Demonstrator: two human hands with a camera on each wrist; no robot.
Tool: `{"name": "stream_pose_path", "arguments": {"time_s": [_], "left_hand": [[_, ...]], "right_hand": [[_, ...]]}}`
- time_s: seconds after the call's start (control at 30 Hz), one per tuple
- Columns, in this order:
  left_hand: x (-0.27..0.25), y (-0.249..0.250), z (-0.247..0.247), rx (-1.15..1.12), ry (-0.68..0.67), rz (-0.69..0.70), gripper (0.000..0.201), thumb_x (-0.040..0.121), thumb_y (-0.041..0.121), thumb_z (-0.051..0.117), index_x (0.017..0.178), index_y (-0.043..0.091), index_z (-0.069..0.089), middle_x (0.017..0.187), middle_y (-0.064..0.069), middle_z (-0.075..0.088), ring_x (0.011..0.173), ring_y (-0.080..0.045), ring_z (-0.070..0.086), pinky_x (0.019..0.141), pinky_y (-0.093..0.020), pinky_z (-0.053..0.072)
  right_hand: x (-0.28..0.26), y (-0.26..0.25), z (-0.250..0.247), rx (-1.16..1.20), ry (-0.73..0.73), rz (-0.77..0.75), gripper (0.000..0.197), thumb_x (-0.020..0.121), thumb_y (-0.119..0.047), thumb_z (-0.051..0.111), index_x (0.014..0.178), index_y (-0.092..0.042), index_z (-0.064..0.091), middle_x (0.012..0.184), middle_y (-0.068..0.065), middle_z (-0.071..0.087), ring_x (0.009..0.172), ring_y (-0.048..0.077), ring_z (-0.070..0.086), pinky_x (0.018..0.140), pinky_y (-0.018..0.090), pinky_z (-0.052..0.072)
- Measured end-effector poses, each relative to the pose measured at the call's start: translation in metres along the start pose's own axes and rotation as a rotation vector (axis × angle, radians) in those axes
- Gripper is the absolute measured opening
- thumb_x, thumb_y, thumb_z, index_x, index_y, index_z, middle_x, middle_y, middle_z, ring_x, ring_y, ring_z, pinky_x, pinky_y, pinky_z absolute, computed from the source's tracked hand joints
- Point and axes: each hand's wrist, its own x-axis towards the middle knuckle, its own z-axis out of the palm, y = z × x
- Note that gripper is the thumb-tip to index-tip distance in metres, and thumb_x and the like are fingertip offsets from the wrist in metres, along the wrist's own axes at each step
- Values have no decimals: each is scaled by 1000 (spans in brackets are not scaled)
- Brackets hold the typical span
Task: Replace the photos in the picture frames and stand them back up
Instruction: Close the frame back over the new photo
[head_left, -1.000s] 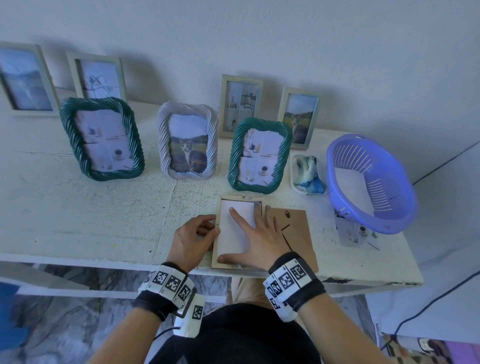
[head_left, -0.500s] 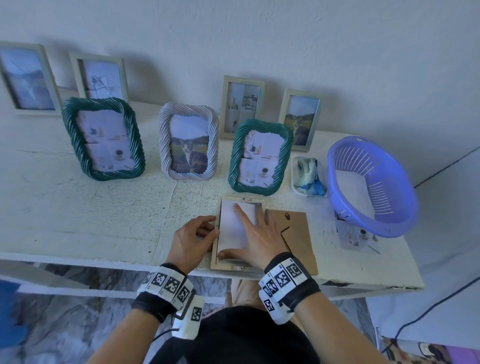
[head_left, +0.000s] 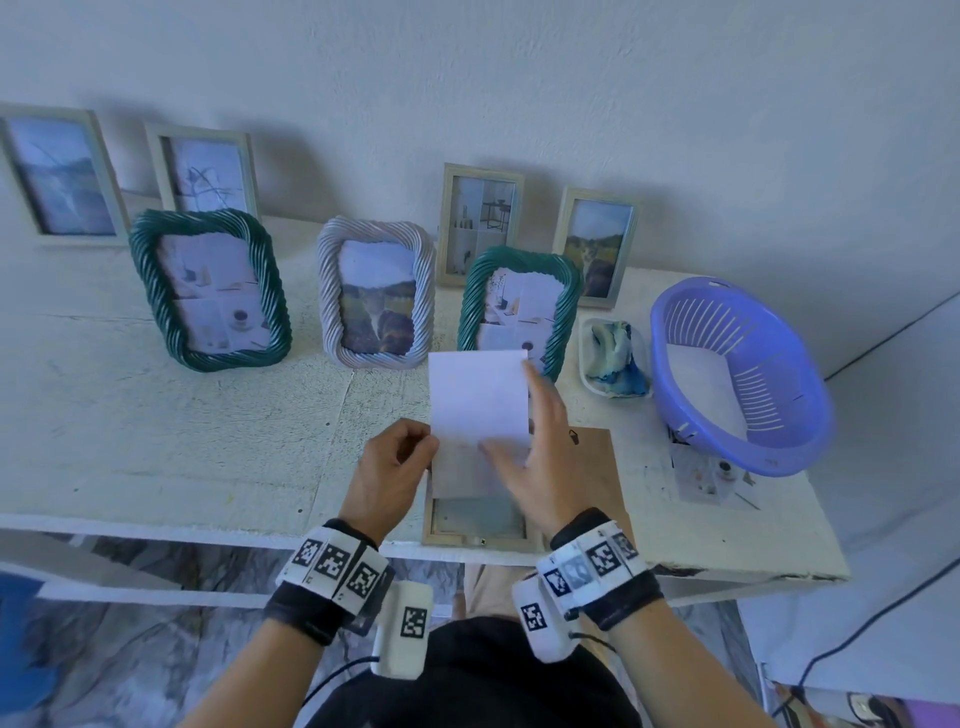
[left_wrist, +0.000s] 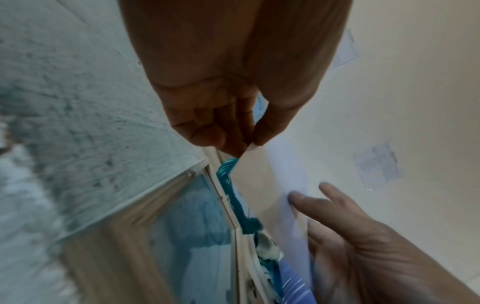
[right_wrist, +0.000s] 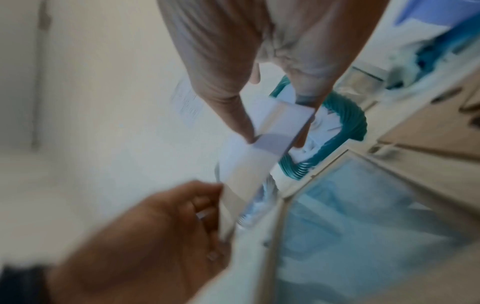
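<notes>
White sheet: a photo (head_left: 475, 397) is held blank side up at the centre of the head view, lifted clear of the frame below it; which face carries the print cannot be told
Left hand: the left hand (head_left: 390, 467) is curled, and the photo's lower left edge is pinched between thumb and fingertips, as shown plainly in the left wrist view (left_wrist: 221, 123)
Right hand: the right hand (head_left: 540, 452) is held against the photo's right side; in the right wrist view (right_wrist: 259, 72) the sheet is gripped between thumb and fingers, though the picture is blurred
Open frame: a pale wooden frame (head_left: 475, 535) is laid face down at the near edge of the table (head_left: 156, 441), lower centre, with its glass bared
Backing: a brown backing board (head_left: 597, 467) is laid flat just beside the frame, on its right
Standing frames: a green frame (head_left: 208, 291), a pale twisted frame (head_left: 376, 293) and a second green frame (head_left: 519, 301) are stood in a row across the middle, with plain frames behind
Basket: a purple basket (head_left: 737, 374) is set at the right, a loose print (head_left: 717, 475) partly under it
Step in hand: judged to be the photo swap for the open frame; whether this sheet is going in or coming out cannot be told
Next move: a photo must be squared to the opening and laid flat, then the backing fitted and the frame stood up
</notes>
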Motion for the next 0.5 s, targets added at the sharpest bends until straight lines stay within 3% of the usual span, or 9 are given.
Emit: {"name": "stream_pose_path", "arguments": {"time_s": [0.07, 0.1, 0.13, 0.2, 0.27, 0.3, 0.33, 0.4, 0.5], "left_hand": [[1, 7, -1, -48, -10, 3, 8, 93, 10, 61, 91, 19, 62, 81, -2, 66, 72, -18, 59, 62, -24, 48], [1, 10, 0, -25, -3, 26, 10, 91, 10, 64, 96, 20, 62, 86, 0, 67, 74, -17, 61, 62, -20, 49], [-1, 16, 1, 56, 26, 72, 16, 89, 12, 67, 100, 21, 61, 91, 3, 65, 76, -14, 63, 64, -17, 49], [-5, 26, 6, 224, 81, 195, 18, 87, 17, 69, 103, 22, 61, 99, 4, 62, 81, -6, 63, 69, -21, 51], [-10, 40, 11, 152, 21, 201, 9, 96, 28, 58, 92, 25, 65, 96, 4, 69, 79, 0, 64, 71, -21, 53], [-14, 46, 13, 43, -54, 129, 24, 101, 36, 46, 88, 27, 66, 90, 7, 73, 77, 3, 65, 72, -17, 52], [-18, 52, 15, -137, -143, 32, 38, 101, 47, 36, 91, 28, 68, 88, 9, 75, 80, 4, 67, 78, -16, 52], [-22, 56, 16, -431, -281, -95, 62, 96, 61, 24, 113, 21, 68, 99, 1, 75, 94, -10, 71, 85, -27, 55], [-23, 52, 16, -439, -191, -49, 45, 104, 36, 32, 113, 7, 66, 98, -9, 75, 94, -24, 71, 78, -31, 58]], "right_hand": [[-4, -11, -11, 284, 50, 98, 83, 91, -5, 60, 149, -38, 12, 126, 13, 60, 96, 8, 62, 78, 18, 52], [-8, -17, -17, 355, 56, 150, 80, 92, -3, 57, 150, -37, 13, 98, 22, 65, 70, 10, 57, 63, 16, 48], [-10, -22, -20, 377, 61, 180, 77, 93, -4, 56, 150, -37, 16, 79, 28, 59, 59, 13, 48, 56, 17, 42], [-15, -32, -26, 409, 31, 171, 69, 95, -9, 57, 147, -38, 25, 68, 28, 50, 60, 18, 41, 57, 21, 36], [-20, -39, -25, 470, -49, 133, 59, 95, -13, 59, 144, -34, 33, 74, 11, 61, 70, 16, 56, 65, 19, 44], [-21, -42, -25, 484, -88, 137, 57, 95, -18, 61, 144, -31, 35, 89, 2, 70, 83, 13, 65, 73, 21, 51], [-23, -41, -25, 454, -105, 143, 55, 94, -26, 61, 143, -30, 37, 103, -4, 72, 97, 12, 66, 80, 27, 55], [-28, -38, -26, 325, -92, 104, 51, 91, -45, 59, 139, -33, 45, 114, -14, 68, 107, 8, 63, 86, 38, 56], [-32, -25, -26, 155, 48, 69, 40, 91, -43, 58, 130, -31, 55, 120, -18, 63, 107, 5, 61, 87, 34, 54]]}}
